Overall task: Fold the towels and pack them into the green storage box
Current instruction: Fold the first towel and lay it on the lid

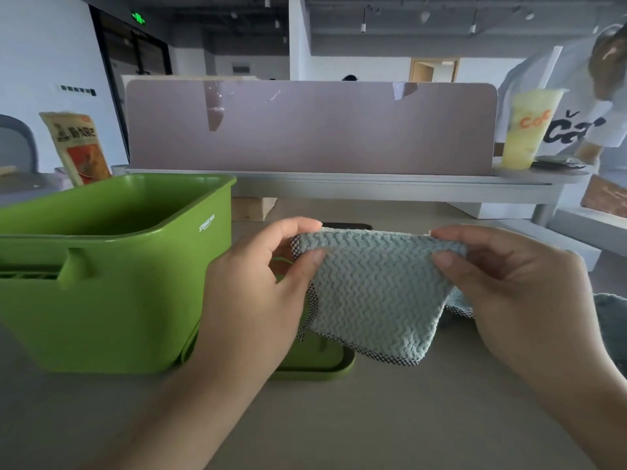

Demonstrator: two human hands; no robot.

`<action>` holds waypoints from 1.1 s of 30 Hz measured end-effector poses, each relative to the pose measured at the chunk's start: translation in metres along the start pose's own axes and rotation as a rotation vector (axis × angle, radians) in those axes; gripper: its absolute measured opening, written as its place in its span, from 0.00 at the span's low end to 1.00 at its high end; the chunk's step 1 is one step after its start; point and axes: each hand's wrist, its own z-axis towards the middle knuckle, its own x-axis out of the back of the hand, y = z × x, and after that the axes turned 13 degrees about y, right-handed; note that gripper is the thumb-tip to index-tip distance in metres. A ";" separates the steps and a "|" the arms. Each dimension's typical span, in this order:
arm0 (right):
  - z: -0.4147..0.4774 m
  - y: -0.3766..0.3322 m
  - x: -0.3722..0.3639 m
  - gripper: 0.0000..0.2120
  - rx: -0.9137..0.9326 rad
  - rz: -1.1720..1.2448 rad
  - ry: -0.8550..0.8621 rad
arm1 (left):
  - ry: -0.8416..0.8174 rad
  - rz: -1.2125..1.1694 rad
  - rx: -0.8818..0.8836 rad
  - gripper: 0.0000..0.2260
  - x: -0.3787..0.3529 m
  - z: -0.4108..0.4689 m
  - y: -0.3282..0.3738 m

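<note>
Head view, from left to right: a printed snack packet [78,147] leans at the back left corner of the worktop [339,422]. In front of it the green storage box [118,310] stands on the left side, a rigid, glossy plastic tub with rounded corners. No towel shows in the part of its interior that is visible. A shallow green lid [325,364] lies flat just beside its base.

The left hand [258,293] pinches the towel's [373,293] upper left corner between thumb and curled fingers. The towel hangs above the middle of the worktop, clear of the box, its lower edge drooping toward the lid. It is pale blue-green with a raised zigzag weave and a narrow checked binding. It looks light, soft and quite limp, so it will likely sag wherever unsupported. The textured pile should not slip, and the bound corners and top edge are the sensible places to hold.

The right hand [509,286] pinches the upper right corner likewise. A darker cloth [610,320] lies at the right edge, and an iced drink cup [529,130] stands on the rear shelf.
</note>
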 end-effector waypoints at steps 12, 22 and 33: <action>0.002 0.000 0.001 0.04 0.048 0.059 -0.111 | 0.005 -0.057 -0.104 0.06 0.005 0.009 -0.001; 0.004 0.003 -0.003 0.07 -0.845 0.583 -0.497 | -0.319 -0.326 0.530 0.18 -0.002 0.006 -0.004; -0.005 -0.003 -0.004 0.07 -0.846 0.341 -0.996 | -0.973 -0.496 0.818 0.39 0.004 0.004 -0.013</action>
